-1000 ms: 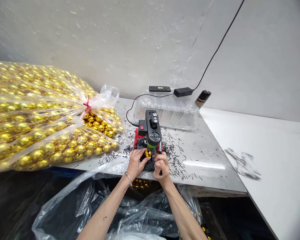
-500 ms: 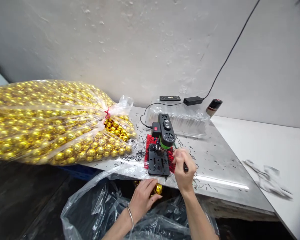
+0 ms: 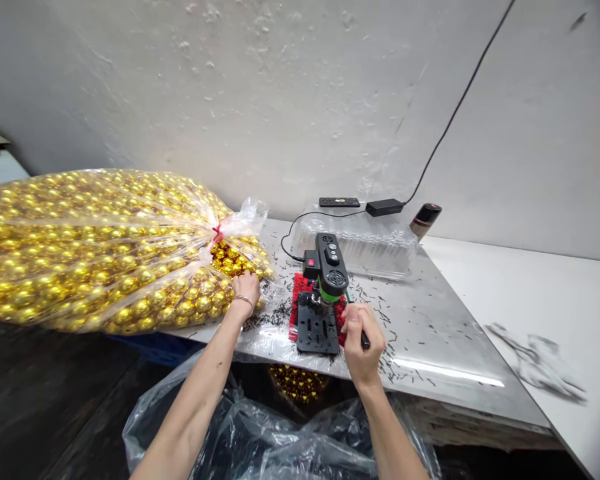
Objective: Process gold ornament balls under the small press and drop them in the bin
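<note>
Apparently, most gold balls (image 3: 230, 259) await handling in the tied plastic bag (image 3: 105, 230); fewer sit below the table (image 3: 437, 323). The left hand (image 3: 249, 287) is among them, its grip unclear; the right hand (image 3: 363, 331) clasps the benchtop press's (image 3: 332, 263) lever (image 3: 365, 341).

No legible text or labels.

"Where's the left hand (image 3: 247, 287) in my head view?"

"I see it at the side of the bulging clear plastic bag (image 3: 115, 250), by the exposed shiny gold balls (image 3: 226, 259). Its fingertips are hidden from me."

"And the right hand (image 3: 363, 358)?"

"Wrapped around the slim black handle (image 3: 365, 341), beside the black, green-ringed machine (image 3: 332, 270). I see its slotted black base plate (image 3: 317, 335) bare, black slivers (image 3: 277, 312) scattered over the grey metal tabletop (image 3: 435, 333)."
</note>
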A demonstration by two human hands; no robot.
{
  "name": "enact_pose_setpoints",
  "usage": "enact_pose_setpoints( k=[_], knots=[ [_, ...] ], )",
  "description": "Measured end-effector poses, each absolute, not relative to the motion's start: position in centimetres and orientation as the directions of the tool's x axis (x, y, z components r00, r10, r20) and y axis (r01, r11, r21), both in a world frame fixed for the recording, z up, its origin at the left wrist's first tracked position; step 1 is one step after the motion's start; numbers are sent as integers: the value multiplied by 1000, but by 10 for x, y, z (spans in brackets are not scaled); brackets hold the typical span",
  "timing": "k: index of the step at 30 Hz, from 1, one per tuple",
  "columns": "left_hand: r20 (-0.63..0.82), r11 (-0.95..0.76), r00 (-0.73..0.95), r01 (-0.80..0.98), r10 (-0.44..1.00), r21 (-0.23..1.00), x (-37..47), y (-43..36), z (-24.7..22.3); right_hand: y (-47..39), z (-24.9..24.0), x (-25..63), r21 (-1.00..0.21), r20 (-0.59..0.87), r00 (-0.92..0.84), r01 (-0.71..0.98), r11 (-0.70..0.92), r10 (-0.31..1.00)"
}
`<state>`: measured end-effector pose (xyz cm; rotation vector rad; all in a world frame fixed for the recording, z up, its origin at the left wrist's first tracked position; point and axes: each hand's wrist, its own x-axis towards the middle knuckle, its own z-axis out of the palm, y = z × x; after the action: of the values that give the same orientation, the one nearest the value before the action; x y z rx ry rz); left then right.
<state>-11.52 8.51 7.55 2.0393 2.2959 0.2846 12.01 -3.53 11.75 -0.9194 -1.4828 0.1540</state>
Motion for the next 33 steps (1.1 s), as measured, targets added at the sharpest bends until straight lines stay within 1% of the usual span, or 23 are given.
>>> enact_pose_setpoints(
  k=[5, 9, 10, 11, 12, 13, 14, 15, 16, 17, 19, 20, 22, 24, 27, 29, 31, 33],
  knots=[
    [-14, 76, -74, 973, 997, 219, -116, 91, 71, -34, 114, 120, -597, 785, 152, 443, 669, 600],
    [-25, 53, -47, 955, 999, 292, -121, 93, 77, -34, 114, 121, -601, 783, 159, 441, 666, 601],
    [-16, 57, -55, 946, 998, 319, -122, 92, 80, -33, 113, 121, -600, 783, 153, 440, 668, 603],
    [1, 63, -68, 922, 998, 382, -123, 90, 82, -33, 113, 121, -598, 784, 145, 438, 671, 604],
    [20, 69, -91, 870, 996, 488, -124, 86, 84, -33, 113, 122, -596, 785, 138, 436, 675, 604],
    [34, 75, -124, 776, 992, 626, -124, 80, 85, -33, 113, 122, -593, 787, 134, 434, 678, 603],
    [36, 75, -161, 633, 986, 770, -123, 73, 86, -33, 112, 122, -591, 789, 132, 434, 681, 600],
    [25, 66, -192, 451, 981, 890, -121, 65, 86, -34, 112, 122, -589, 790, 132, 435, 681, 599],
    [1, 53, -204, 260, 979, 964, -118, 55, 85, -34, 112, 122, -589, 790, 134, 437, 680, 599],
    [-28, 47, -192, 95, 981, 994, -114, 45, 83, -34, 112, 122, -590, 789, 138, 439, 677, 598],
    [-89, 66, -138, -162, 986, 985, -102, 26, 77, -33, 114, 122, -594, 788, 149, 442, 672, 598],
    [-119, 88, -112, -251, 986, 964, -95, 17, 72, -33, 116, 122, -595, 788, 154, 441, 672, 597],
    [-179, 138, -86, -355, 980, 925, -77, 6, 61, -32, 121, 122, -594, 789, 154, 436, 676, 595],
    [-217, 176, -73, -365, 974, 914, -58, 1, 50, -30, 128, 123, -587, 793, 142, 437, 681, 592],
    [-213, 195, -48, -251, 976, 948, -30, 2, 35, -26, 137, 125, -562, 806, 116, 457, 689, 580],
    [-137, 129, -40, -153, 990, 980, -16, 6, 29, -25, 140, 126, -544, 814, 101, 475, 692, 572],
    [-26, 24, -25, -46, 999, 999, -6, 9, 25, -25, 140, 126, -530, 818, 85, 496, 688, 569],
    [64, -64, -4, 113, 998, 992, -3, 9, 23, -26, 138, 127, -518, 821, 73, 513, 684, 567]
  ],
)
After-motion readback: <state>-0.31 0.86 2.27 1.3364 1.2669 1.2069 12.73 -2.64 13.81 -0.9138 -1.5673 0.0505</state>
